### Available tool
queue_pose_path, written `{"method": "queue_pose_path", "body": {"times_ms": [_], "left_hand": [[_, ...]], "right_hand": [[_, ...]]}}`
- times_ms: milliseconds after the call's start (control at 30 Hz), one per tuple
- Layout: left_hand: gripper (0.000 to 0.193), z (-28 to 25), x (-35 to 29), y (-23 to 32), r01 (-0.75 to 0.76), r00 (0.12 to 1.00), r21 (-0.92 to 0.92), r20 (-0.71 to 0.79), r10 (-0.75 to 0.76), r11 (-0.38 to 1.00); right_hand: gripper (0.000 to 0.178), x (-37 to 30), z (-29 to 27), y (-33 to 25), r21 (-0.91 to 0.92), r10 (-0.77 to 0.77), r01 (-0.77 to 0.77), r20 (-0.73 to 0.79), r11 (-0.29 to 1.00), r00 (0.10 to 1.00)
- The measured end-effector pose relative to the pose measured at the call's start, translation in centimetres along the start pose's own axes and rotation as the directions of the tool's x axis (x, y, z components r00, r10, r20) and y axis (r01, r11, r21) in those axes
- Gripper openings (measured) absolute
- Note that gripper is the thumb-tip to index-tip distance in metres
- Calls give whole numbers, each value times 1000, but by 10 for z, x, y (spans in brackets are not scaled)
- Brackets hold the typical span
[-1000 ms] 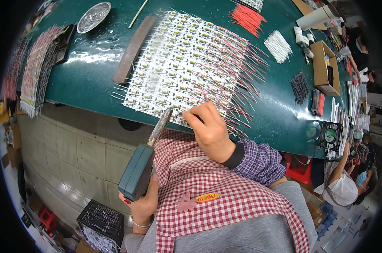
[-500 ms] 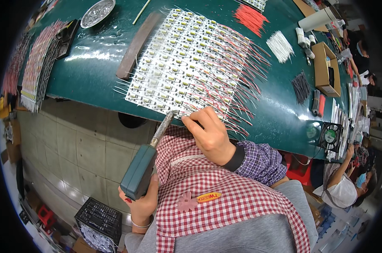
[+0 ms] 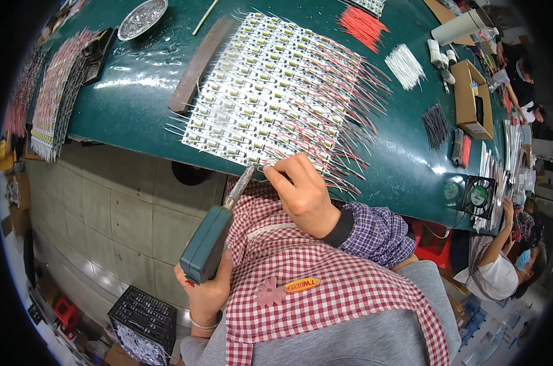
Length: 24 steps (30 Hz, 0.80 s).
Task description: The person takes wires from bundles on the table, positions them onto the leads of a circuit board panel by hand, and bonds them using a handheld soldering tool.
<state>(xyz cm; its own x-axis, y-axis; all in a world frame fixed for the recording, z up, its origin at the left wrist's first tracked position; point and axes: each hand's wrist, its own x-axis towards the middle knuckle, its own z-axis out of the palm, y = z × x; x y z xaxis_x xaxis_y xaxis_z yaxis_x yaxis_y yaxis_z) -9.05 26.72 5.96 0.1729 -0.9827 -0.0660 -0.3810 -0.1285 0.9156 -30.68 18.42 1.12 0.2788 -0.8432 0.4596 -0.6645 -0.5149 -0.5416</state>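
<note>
Two hands meet at the near edge of the green surface [image 3: 124, 110], where a panel of small circuit boards [image 3: 270, 91] lies with red and white leads fanned to the right. The left hand [image 3: 206, 293], low by the lap, has its fingers wrapped around a teal soldering tool [image 3: 209, 244], angling its tip up onto the panel's edge. The right hand [image 3: 304, 195] bends at the wrist, its fingers pinched together just beside that tip; what they hold is too small to tell.

soldering iron [image 3: 210, 244]: matt teal plastic, metal tip | table top [image 3: 130, 104]: glossy green, smooth | apron [image 3: 325, 293], below table edge: checked cloth | dish [image 3: 142, 18], far corner of table: shiny metal
</note>
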Motion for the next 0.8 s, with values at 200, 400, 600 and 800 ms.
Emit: {"method": "queue_pose_path", "body": {"times_ms": [200,400,600,800], "left_hand": [[20,-3,-6,-2,96,995,8,4,-96,995],[36,-20,-24,-21,137,990,9,37,-138,990],[31,-25,-9,13,231,972,63,-62,-227,971],[50,-113,26,-9,-330,856,218,-340,389,918]], "right_hand": [[39,-1,0,0,-2,7,-7,-7,1000,1000],[39,-1,1,-1,-1,-3,3,-17,1000,1000],[40,-2,4,0,-2,-1,1,-19,1000,1000],[38,1,-9,2,26,3,-2,-14,1000,1000]]}}
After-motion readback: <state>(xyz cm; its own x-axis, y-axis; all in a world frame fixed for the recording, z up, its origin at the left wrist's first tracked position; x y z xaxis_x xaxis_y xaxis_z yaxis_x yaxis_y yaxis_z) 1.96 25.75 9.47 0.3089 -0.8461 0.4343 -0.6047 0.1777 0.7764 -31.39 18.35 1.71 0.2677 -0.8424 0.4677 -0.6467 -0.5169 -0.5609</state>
